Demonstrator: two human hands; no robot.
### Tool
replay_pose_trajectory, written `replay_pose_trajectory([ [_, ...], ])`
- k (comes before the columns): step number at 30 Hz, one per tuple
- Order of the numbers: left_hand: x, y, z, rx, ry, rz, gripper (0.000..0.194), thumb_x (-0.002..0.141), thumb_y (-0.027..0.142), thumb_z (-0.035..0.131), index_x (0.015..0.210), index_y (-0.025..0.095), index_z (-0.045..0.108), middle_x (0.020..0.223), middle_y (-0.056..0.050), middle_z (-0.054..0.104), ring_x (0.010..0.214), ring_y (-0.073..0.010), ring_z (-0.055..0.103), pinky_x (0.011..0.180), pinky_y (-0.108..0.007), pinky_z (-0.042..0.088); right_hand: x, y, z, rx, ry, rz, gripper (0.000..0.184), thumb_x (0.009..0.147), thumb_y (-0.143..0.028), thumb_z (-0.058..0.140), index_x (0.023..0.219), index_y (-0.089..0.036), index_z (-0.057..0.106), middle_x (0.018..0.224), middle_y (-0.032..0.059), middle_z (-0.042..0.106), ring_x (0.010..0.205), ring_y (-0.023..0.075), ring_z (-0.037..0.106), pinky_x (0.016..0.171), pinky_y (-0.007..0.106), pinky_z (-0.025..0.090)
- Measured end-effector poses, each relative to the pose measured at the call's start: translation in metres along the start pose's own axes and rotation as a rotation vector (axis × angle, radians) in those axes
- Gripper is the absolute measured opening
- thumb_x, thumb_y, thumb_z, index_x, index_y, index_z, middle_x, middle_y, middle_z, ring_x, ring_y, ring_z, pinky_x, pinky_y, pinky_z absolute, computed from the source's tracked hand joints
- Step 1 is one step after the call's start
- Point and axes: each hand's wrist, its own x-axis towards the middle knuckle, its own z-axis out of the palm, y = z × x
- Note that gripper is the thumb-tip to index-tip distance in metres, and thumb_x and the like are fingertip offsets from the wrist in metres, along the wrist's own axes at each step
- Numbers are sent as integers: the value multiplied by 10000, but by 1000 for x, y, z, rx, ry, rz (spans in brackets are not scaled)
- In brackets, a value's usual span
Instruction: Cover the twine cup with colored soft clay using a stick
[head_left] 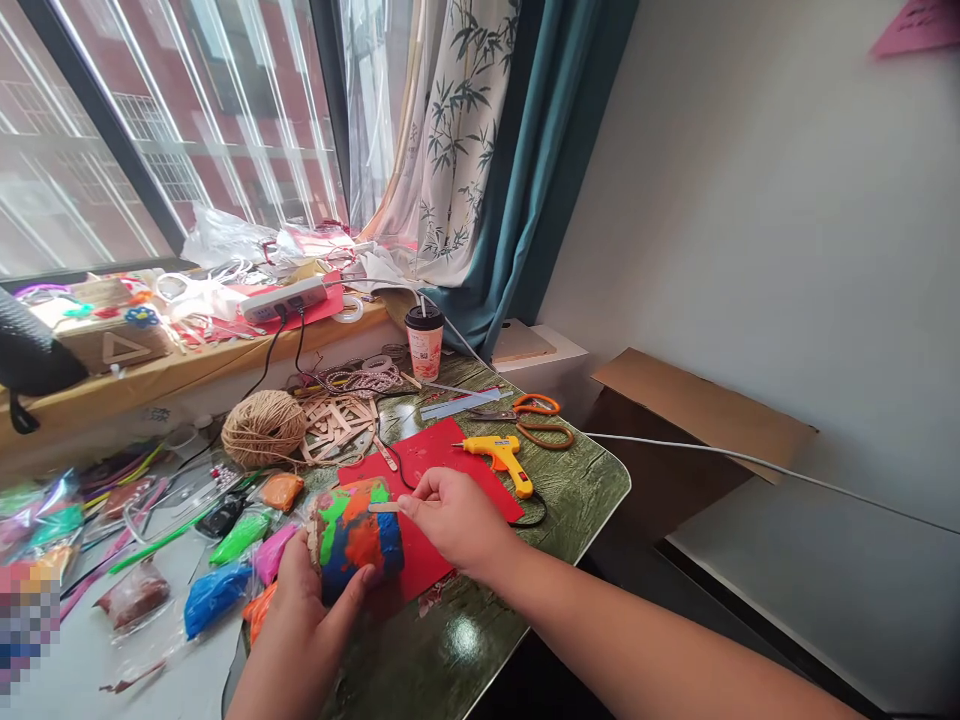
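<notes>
My left hand (319, 605) is wrapped around a jar-shaped object (358, 540) coated in blue, orange and green clay, holding it on its side above the table. Pinched between the thumb and fingers of my right hand (450, 515) is a small wooden craft stick (385, 507), its tip touching the clay surface. Beneath the jar lies a red sheet (427, 450). A yellow glue gun (501, 460) rests on the sheet's right side. Several bags of coloured clay, among them a blue clay bag (217, 598), lie left of my left hand.
A ball of twine (264, 428) and a pile of craft sticks (337, 428) sit behind the jar. Orange-handled scissors (541, 420) lie near the table's right edge. A lidded paper cup (425, 343) stands at the back. A power strip (283, 299) with cables rests on the windowsill.
</notes>
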Motion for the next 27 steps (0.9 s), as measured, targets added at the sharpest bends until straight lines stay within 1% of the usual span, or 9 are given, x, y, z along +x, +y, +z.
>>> replay_pose_trajectory([
  [3,-2,7,2,-13,-24,-6,643,830,632,759,1298,249,540,1355,-154,719,1272,-424,688,1106,-592,533,2,2,-4,-51,16,-11,273,890,-296,753,717,-239,550,590,-84,470,565,135,409,549,277,284],
  [5,-2,12,1,26,-51,-15,615,844,635,740,1275,250,530,1342,-163,713,1309,-435,660,1114,-599,519,2,3,-5,-47,10,-18,277,885,-310,755,713,-241,548,591,-76,483,567,138,412,543,273,280],
  [8,-2,17,-2,95,-67,-30,555,841,646,712,1195,261,529,1233,-151,734,1310,-453,657,1023,-574,572,3,6,-6,3,-17,-29,281,875,-319,755,715,-246,536,574,-80,481,551,135,403,533,265,268],
  [10,-2,19,-4,123,-68,-40,550,833,646,703,1186,261,529,1210,-145,738,1274,-448,680,968,-550,600,4,7,-7,34,-36,-34,283,864,-330,765,724,-247,533,564,-88,473,541,129,394,536,262,265],
  [12,-2,21,-5,146,-59,-46,602,815,655,697,1224,247,527,1273,-166,726,1271,-448,683,996,-560,590,6,9,-8,43,-55,-30,292,847,-344,780,727,-246,533,571,-87,485,542,128,399,542,260,275],
  [16,-4,22,-5,166,-43,-78,752,770,698,698,1320,222,506,1366,-205,701,1311,-465,659,1104,-606,525,11,9,-12,29,-87,-4,300,827,-358,795,721,-240,540,606,-75,527,570,131,434,568,259,310],
  [18,-4,21,-5,150,-44,-89,762,771,699,703,1337,232,495,1402,-208,696,1356,-463,638,1127,-601,512,13,8,-15,22,-99,7,290,817,-352,802,720,-233,556,616,-73,531,583,130,441,576,257,312],
  [22,-2,15,-8,110,-96,-80,727,799,656,728,1346,238,492,1494,-209,658,1446,-458,580,1160,-606,494,14,2,-21,9,-124,4,280,791,-332,818,695,-220,580,595,-80,506,581,123,423,564,251,280],
  [27,1,16,-15,82,-146,-38,650,822,554,786,1332,243,527,1406,-162,724,1361,-416,660,1089,-529,572,13,-5,-21,-1,-116,-5,273,806,-316,806,688,-223,578,570,-90,486,570,119,411,549,246,262],
])
